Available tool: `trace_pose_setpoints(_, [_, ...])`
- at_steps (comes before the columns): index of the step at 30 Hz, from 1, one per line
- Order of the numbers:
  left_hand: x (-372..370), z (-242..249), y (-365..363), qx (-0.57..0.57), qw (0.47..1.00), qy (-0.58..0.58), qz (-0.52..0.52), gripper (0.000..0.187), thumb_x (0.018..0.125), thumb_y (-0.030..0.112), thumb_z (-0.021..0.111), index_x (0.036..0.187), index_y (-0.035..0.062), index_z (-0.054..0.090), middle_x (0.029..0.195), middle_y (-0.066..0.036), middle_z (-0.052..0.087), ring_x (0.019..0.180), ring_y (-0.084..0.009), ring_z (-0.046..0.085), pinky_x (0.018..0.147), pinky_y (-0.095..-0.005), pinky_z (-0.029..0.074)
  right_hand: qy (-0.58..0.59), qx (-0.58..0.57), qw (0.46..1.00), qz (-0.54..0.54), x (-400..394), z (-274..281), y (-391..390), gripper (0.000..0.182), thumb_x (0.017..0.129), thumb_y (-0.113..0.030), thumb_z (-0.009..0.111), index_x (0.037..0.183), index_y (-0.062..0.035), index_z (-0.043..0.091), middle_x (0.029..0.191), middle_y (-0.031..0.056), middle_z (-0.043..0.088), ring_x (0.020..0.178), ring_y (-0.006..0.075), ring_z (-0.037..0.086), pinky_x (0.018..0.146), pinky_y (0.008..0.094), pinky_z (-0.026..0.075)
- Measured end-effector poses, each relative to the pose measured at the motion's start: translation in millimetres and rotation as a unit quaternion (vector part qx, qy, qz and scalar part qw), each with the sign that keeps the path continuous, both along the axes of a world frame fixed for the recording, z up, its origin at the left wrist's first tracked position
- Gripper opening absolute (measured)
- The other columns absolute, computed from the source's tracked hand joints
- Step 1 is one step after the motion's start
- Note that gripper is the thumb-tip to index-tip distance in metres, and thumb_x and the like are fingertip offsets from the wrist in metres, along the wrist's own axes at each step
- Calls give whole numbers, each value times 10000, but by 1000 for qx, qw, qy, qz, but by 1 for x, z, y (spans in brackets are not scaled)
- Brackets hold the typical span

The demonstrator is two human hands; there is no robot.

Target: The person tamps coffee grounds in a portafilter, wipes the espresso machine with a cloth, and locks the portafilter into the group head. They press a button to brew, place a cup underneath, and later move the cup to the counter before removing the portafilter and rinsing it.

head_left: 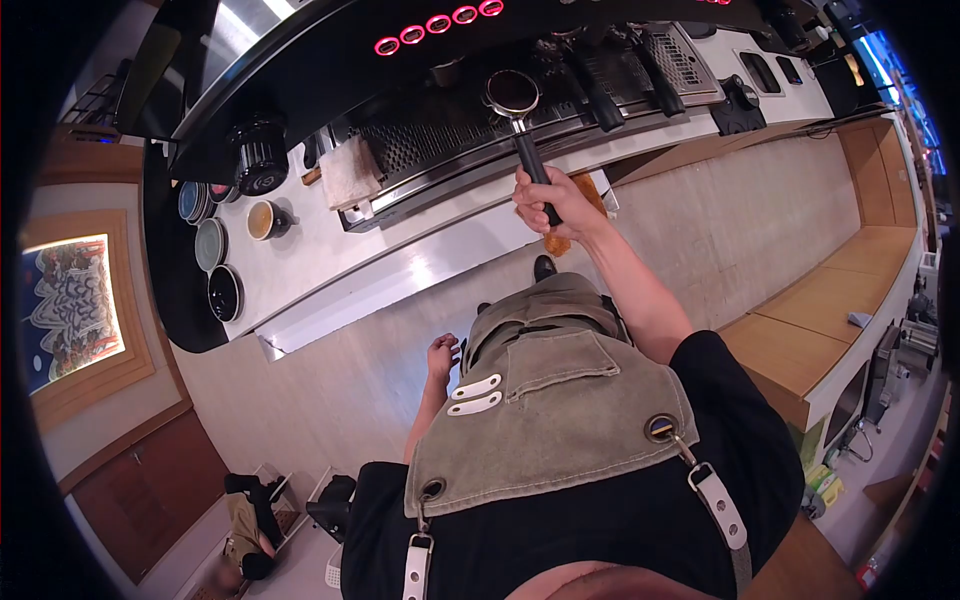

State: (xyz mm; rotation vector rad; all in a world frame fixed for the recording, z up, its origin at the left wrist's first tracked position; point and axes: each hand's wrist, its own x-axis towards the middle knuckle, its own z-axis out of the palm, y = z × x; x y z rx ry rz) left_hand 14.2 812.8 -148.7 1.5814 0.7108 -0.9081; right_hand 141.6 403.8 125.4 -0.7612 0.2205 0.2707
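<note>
My right hand (562,203) is closed around the black handle of a portafilter (527,140). Its round metal basket, dark inside with what looks like coffee grounds, is level with the front of the espresso machine (430,150), over the drip tray's edge. Two more black portafilter handles (597,100) stick out from the machine on the right. Low beside my apron (560,400) hangs my left hand (443,355), its fingers loosely curled with nothing visible in them.
On the white counter at left stand a cup of coffee (265,220), a folded cloth (350,172), a black ribbed container (260,160) and several saucers (210,243). Wooden cabinets (800,330) line the right side. Another person (245,530) sits at the lower left.
</note>
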Motion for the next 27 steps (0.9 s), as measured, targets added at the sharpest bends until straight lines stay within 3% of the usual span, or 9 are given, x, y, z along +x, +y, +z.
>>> trace_pose_setpoints(27, [5,9,6,5,1000,10,-4,250,940,235,593,1159,115,609,1037,-6,671,869,-148,600,738,-348,498,-2,4,999,-41,3,13,13,101,920,-35,603,952,-84,521,617,-4,479,471,70,461,403,224,360])
